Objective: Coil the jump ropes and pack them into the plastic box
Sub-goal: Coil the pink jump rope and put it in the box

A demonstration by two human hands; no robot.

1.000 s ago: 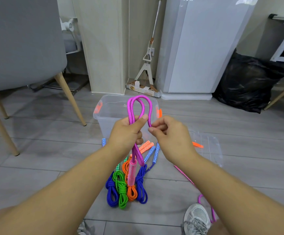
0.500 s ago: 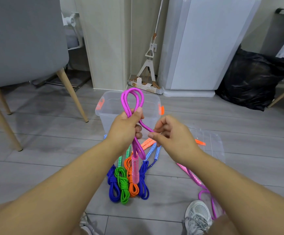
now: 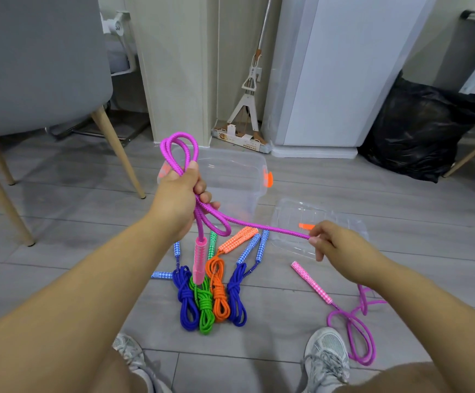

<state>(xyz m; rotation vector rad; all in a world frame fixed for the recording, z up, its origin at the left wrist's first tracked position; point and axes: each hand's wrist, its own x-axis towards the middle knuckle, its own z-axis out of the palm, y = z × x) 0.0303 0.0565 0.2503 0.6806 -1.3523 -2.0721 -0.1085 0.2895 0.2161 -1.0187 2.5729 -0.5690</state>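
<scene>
Head view. The left hand [image 3: 178, 194] was raised in front of the clear plastic box [image 3: 232, 159], its fingers [image 3: 202, 191] curled round gathered loops of the magenta jump rope [image 3: 259, 224]. Loops stood above the fist and one hung below it, likely clamped there so the coil would not spring apart. One pink handle [image 3: 198, 259] dangled under the fist.

The right hand [image 3: 341, 248] was held out to the side and pinched the free strand between thumb and fingertips, drawing it taut, probably to measure off the next loop. The second handle [image 3: 311, 282] and the slack lay loose on the floor.

Two blue coils [image 3: 185, 302], a green coil [image 3: 205, 307] and an orange coil [image 3: 219, 293] lay bundled on the floor, not yet boxed. The lid [image 3: 293, 211] lay beside the box.
</scene>
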